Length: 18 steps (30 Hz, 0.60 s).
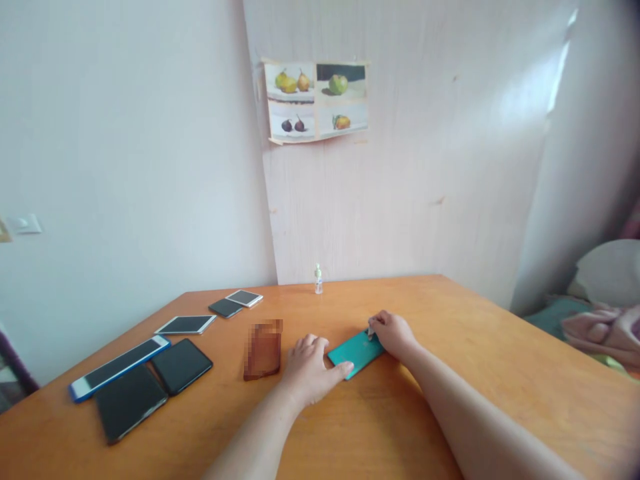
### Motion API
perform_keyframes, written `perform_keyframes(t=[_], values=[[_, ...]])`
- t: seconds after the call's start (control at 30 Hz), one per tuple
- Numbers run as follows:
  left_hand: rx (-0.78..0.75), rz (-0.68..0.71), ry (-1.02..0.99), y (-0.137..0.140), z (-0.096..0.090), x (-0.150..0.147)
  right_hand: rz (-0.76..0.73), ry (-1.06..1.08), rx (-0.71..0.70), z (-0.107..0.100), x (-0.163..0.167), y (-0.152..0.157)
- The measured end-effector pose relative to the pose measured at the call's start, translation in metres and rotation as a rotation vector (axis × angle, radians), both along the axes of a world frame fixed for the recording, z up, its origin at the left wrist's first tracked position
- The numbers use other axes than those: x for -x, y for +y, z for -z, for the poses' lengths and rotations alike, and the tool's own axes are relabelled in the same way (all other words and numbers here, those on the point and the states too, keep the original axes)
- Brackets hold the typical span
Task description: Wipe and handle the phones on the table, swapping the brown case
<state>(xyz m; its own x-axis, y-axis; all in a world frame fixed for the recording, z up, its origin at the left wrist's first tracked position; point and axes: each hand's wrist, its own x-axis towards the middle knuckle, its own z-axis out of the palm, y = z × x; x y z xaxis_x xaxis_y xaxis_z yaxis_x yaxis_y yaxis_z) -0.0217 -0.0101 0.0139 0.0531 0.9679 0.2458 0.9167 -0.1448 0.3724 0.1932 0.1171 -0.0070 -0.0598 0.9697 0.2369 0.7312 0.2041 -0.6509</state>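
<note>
Head view: seven phones (356, 353), two hands (310, 370).

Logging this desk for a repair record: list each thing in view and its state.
Teal phone: flat, back up, both hands on it.
Left hand: pressing its near end.
Right hand: pinching a small tool at its far end.
Spray bottle: upright, capped.
Blue-edged phone: face up, screen dark.

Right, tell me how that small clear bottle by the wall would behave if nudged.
The small clear bottle stands upright, tall and narrow, so it would probably tip easily. It looks round, so once down it may roll across the smooth orange wooden table.
</note>
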Motion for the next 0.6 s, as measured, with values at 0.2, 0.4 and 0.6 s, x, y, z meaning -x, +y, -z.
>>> perform_keyframes(t=[0.2, 0.4, 0.6], values=[[0.024, 0.014, 0.009, -0.001, -0.006, 0.000, 0.010, 0.069, 0.032, -0.004, 0.004, -0.002], [0.063, 0.030, -0.066, 0.004, -0.003, 0.003, 0.005, 0.191, 0.066, -0.009, 0.009, -0.004], [-0.069, 0.003, -0.073, 0.006, 0.000, 0.006, 0.032, 0.353, 0.067, -0.015, 0.009, -0.004]])
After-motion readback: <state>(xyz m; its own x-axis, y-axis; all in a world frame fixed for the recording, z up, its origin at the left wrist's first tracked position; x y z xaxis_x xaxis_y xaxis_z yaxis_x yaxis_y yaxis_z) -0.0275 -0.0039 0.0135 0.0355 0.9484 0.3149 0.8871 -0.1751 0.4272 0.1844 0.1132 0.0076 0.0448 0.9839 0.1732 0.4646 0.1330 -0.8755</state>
